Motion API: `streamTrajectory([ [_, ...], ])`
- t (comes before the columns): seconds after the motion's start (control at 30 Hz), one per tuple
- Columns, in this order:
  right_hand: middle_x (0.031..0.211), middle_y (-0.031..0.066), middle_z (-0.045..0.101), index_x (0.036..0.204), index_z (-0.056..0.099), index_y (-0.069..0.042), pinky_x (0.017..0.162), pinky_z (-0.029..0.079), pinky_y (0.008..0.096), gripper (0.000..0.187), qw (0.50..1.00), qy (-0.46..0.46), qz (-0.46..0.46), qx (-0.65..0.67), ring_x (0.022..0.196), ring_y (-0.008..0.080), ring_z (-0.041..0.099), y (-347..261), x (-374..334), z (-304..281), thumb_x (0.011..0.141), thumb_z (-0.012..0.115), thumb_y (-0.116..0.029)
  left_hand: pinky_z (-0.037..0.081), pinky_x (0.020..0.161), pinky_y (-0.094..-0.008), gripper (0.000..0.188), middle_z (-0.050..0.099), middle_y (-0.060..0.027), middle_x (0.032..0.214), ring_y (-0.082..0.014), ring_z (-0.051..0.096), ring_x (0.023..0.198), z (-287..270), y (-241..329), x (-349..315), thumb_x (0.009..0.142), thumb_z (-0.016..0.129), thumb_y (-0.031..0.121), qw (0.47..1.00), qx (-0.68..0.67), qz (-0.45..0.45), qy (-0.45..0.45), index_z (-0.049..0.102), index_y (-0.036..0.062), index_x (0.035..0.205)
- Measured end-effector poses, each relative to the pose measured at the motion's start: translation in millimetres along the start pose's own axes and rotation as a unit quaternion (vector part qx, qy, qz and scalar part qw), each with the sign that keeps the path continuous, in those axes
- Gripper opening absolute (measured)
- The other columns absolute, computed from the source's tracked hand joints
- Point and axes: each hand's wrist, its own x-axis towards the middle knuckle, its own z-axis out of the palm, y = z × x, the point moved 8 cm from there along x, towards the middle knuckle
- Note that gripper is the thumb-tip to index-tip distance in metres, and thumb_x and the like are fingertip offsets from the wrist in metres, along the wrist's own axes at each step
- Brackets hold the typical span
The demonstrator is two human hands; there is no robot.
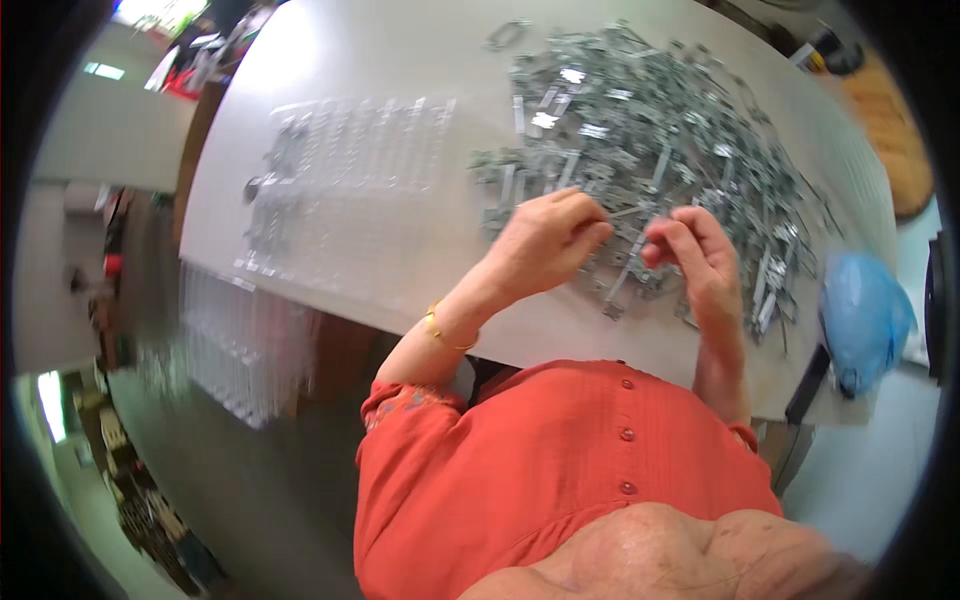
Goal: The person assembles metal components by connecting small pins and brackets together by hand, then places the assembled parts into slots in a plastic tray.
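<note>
A wide heap of small, shiny grey metal pieces [650, 110], many of them flat strips, covers the right part of the table. My left hand [550, 240] is over the near edge of the heap, its fingers bent and pressed together. Whatever it may hold is hidden behind the knuckles. Close by on the right, my right hand [705, 265] has its thumb and fingers curled in a pinch, slightly blurred; I cannot make out anything in it. The two hands are apart, fingertips turned toward each other.
A clear plastic tray [370, 150] with compartments lies on the pale table [480, 50], some metal pieces at its left end. More clear trays [240, 340] are stacked below the table's left edge. A blue plastic bag [865, 310] hangs at the right, near a round wooden seat [890, 130].
</note>
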Motion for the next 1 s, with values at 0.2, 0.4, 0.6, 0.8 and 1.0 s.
streamTrajectory([
  [0.2,0.097,0.0078,0.069,0.107,0.062,-0.001,0.075,0.056,0.0282,0.018,1.0,-0.003,-0.009,-0.018,0.084,0.0137,0.068,1.6,-0.8,7.4,0.104,0.057,-0.018,0.05,0.062,-0.0358,0.012,0.064,-0.0103,0.08,-0.0246,0.064,0.071,-6.7,2.7,-12.3,0.086,0.073,0.009,0.999,-0.001,0.032,0.023,0.063,0.0018,0.086],
  [0.4,0.116,0.0145,0.068,0.108,0.062,-0.005,0.077,0.057,0.0277,0.016,0.998,-0.007,-0.052,-0.047,0.106,0.0186,0.066,-0.7,-1.3,10.3,0.105,0.056,-0.02,0.049,0.059,-0.0325,0.011,0.064,-0.0098,0.076,-0.0201,0.062,0.067,-37.0,-3.9,-21.6,0.085,0.073,0.005,0.997,0.003,0.008,0.076,0.064,0.001,0.084],
  [0.6,0.104,0.0071,0.069,0.106,0.062,-0.004,0.079,0.052,0.0277,0.012,0.995,-0.089,-0.008,-0.042,0.087,0.0116,0.063,27.3,-20.1,35.8,0.104,0.056,-0.014,0.049,0.061,-0.0262,0.008,0.07,-0.0047,0.075,-0.008,0.061,0.066,-130.2,-50.4,-46.0,0.087,0.075,0.005,0.966,0.044,-0.07,0.246,0.069,0.001,0.083],
  [0.8,0.097,0.0039,0.069,0.104,0.062,-0.003,0.078,0.052,0.0267,0.008,0.978,-0.158,0.127,-0.051,0.084,0.0108,0.063,79.7,-50.6,69.6,0.102,0.058,-0.01,0.049,0.058,-0.03,0.011,0.067,-0.0105,0.066,-0.0154,0.062,0.059,-264.1,-100.9,-83.4,0.085,0.074,0.01,0.875,0.232,-0.175,0.388,0.069,0.0014,0.079],
  [1.0,0.089,0.0025,0.069,0.101,0.063,-0.002,0.068,0.053,0.0254,0.005,0.969,-0.19,0.091,-0.131,0.076,0.0094,0.064,91.1,-61.4,79.5,0.099,0.062,-0.006,0.053,0.065,-0.0367,0.018,0.071,-0.0119,0.071,-0.0261,0.068,0.064,-355.0,-166.4,-126.0,0.085,0.074,0.022,0.806,0.379,-0.251,0.379,0.071,0.0048,0.08],
])
